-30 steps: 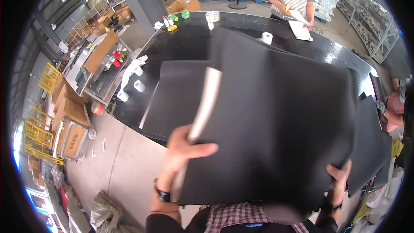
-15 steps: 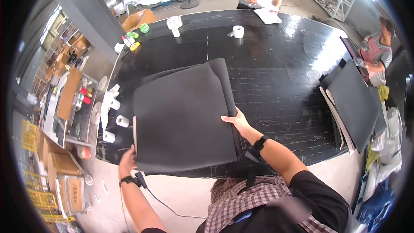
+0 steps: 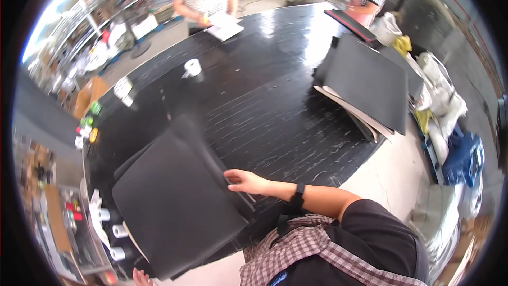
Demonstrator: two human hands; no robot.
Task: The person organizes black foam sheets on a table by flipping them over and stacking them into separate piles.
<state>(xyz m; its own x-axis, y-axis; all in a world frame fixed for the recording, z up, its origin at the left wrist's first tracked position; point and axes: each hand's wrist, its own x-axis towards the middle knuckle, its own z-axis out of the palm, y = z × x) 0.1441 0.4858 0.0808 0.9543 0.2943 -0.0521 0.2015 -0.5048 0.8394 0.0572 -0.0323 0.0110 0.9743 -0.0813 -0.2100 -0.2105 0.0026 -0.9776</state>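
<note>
A stack of dark grey sheets lies at the near left of the black table. The top sheet is large and smooth, and its right side is blurred. My right hand rests at the right edge of the stack, fingers loosely stretched out and somewhat apart, closed on nothing that I can see. At the bottom of the picture, beside the near left corner of the stack, only the fingers of my left hand show. They are apart and hold nothing visible; the rest of that hand is cut off.
A second pile of dark sheets with pale undersides lies at the table's right edge. White rolls stand along the left edge, and another white roll farther back. Two people work across the table, one with papers. White sacks stand right.
The view has swung to the right, so the stack sits lower left and the second pile nearer the middle. My right hand's grip on the stack's edge has loosened; my left hand is mostly out of view.
</note>
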